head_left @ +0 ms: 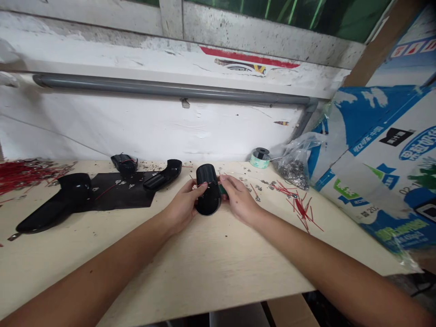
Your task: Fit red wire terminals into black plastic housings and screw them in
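Note:
A glossy black curved shell point(208, 200) is held upright over the middle of the table. My left hand point(185, 204) grips its left side, the thumb lying across the front near a bit of red wire. On the right side, my right hand point(240, 200) is closed round a small green thing point(223, 190), mostly hidden by the fingers, that touches or sits close to the shell. To the left, similar black parts point(163, 176) lie on and beside a flat black sheet point(126, 195).
Red wires point(27, 175) are heaped at the far left, and more red wires point(302, 210) lie at right. A roll of tape point(259, 159) and a clear bag of small metal parts point(294, 170) stand near the wall. A blue-and-white carton point(381, 159) leans along the right edge.

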Demonstrator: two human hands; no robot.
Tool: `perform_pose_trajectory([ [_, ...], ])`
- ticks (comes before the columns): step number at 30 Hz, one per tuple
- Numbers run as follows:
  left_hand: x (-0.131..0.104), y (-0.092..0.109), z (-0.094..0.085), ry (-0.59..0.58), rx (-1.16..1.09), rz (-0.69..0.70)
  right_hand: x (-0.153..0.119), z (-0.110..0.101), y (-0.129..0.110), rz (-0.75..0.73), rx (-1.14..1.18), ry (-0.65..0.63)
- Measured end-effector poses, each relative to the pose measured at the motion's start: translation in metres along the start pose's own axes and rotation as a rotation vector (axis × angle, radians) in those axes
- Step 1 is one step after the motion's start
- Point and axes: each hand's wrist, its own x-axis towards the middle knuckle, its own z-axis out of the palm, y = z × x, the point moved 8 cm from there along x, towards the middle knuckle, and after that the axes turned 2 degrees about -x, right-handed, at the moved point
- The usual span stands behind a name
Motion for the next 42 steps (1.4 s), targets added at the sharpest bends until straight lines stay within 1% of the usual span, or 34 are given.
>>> perform_pose_trajectory([
  [2,-0.001,0.002,0.001,0.012,-0.020,-0.008,0.001,-0.006,-0.005,-0.042,-0.095,0.036],
  [5,-0.003,0.006,0.000,0.073,-0.018,0.003,0.000,-0.012,-0.017,-0.139,-0.254,0.060],
  [7,-0.003,0.007,-0.002,0.112,-0.014,0.021,0.000,-0.011,-0.022,-0.166,-0.293,0.044],
  [9,-0.003,0.007,-0.004,0.125,-0.007,0.023,-0.001,-0.009,-0.026,-0.188,-0.274,0.039],
  [12,-0.001,0.003,-0.004,0.091,-0.010,0.005,-0.003,-0.006,-0.029,-0.200,-0.213,0.034],
  [16,-0.001,0.001,-0.002,0.039,-0.006,0.000,-0.005,0.001,-0.026,-0.144,-0.178,-0.030],
  [18,-0.002,0.001,0.000,0.011,-0.006,0.001,-0.007,0.004,-0.026,-0.142,-0.166,-0.058],
  [21,-0.002,-0.002,0.006,-0.066,-0.018,-0.013,-0.008,0.007,-0.026,-0.150,-0.187,-0.089],
  [23,-0.001,-0.004,0.009,-0.106,-0.025,-0.025,-0.009,0.008,-0.024,-0.128,-0.195,-0.094],
  [28,-0.004,-0.006,0.011,-0.098,-0.017,-0.039,-0.011,0.009,-0.025,-0.099,-0.178,-0.090],
  [32,-0.007,-0.006,0.013,-0.108,-0.008,-0.055,-0.012,0.011,-0.025,-0.073,-0.151,-0.125],
  [35,-0.008,-0.005,0.014,-0.122,-0.020,-0.059,-0.012,0.012,-0.025,-0.083,-0.150,-0.138],
  [39,-0.008,-0.006,0.012,-0.105,-0.019,-0.066,-0.012,0.012,-0.023,-0.094,-0.163,-0.142],
  [42,-0.007,-0.007,0.013,-0.122,0.004,-0.058,-0.011,0.013,-0.021,-0.104,-0.183,-0.150],
])
